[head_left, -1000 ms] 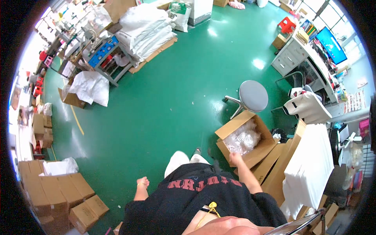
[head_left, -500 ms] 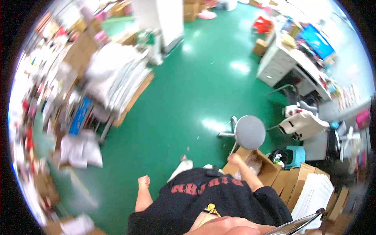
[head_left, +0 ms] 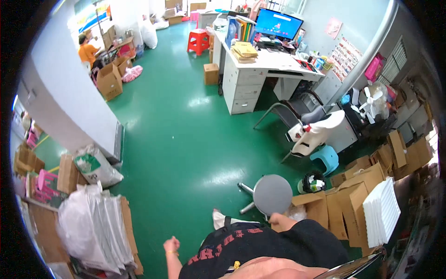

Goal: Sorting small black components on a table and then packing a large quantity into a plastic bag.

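My left hand hangs beside my body at the lower left, over the green floor. Its fingers are curled in and nothing shows in them; a thin band circles the wrist. Close to the near edge of a round grey stool is my right hand. Its fingers are blurred and turned partly out of sight, and no held thing shows there. Whether this hand touches the stool, I cannot tell. An opened cardboard box with clear plastic in it stands just right of that hand.
Ahead right stand a white desk with a monitor and a chair. A blue plastic stool and a bin sit nearer. At left are a pillar and wrapped stacked sheets. A person sits far left.
My view has swung right and lifted, so the desk and pillar sit further left in the picture. The grey stool appears closer to my body. Both hands hang low at my sides as before.
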Motion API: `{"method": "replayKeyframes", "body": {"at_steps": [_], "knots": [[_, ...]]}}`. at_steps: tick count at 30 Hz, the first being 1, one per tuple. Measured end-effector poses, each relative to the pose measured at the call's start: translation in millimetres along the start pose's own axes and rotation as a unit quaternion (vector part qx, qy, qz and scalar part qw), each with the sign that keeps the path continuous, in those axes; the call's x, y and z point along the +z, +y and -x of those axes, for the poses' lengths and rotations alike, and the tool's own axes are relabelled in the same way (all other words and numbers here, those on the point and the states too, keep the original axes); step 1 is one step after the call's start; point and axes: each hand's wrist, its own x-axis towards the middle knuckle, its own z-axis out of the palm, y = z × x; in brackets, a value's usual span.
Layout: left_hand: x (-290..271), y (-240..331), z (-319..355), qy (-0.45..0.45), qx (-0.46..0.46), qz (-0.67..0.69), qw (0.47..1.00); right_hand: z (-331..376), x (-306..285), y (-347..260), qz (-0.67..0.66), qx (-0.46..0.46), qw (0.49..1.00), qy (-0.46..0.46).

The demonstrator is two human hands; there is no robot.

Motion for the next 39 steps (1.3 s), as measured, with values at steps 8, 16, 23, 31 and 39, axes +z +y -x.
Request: {"method": "replayKeyframes", "body": {"at_steps": [8, 16, 23, 31, 39], "knots": [[-35.3, -34.8, -148.5, 0.063, -0.163, 0.322, 0.930, -88.9, -335.1, -295.7, -0.072, -0.224, 0.925, 0.300], [-132.9, 160.4, -364.1, 0.098, -0.137, 0.186, 0.968, -160.5, -434.9, -416.5, -0.178, -0.174, 0.923, 0.294], [-143.8, 466.7, -485.6, 0.083, -0.052, 0.042, 0.994, -167.5, -381.2, -389.8, 0.003, -0.103, 0.990, 0.092], [-94.9, 649.3, -665.5, 0.070, 0.038, 0.078, 0.994, -122.6, -557.3, -493.3, -0.125, 0.021, 0.977, 0.171], [-100.7, 663.9, -677.2, 0.140, -0.171, 0.081, 0.972, -452.4, -935.3, -769.9, 0.055, -0.229, 0.922, 0.308]]}}
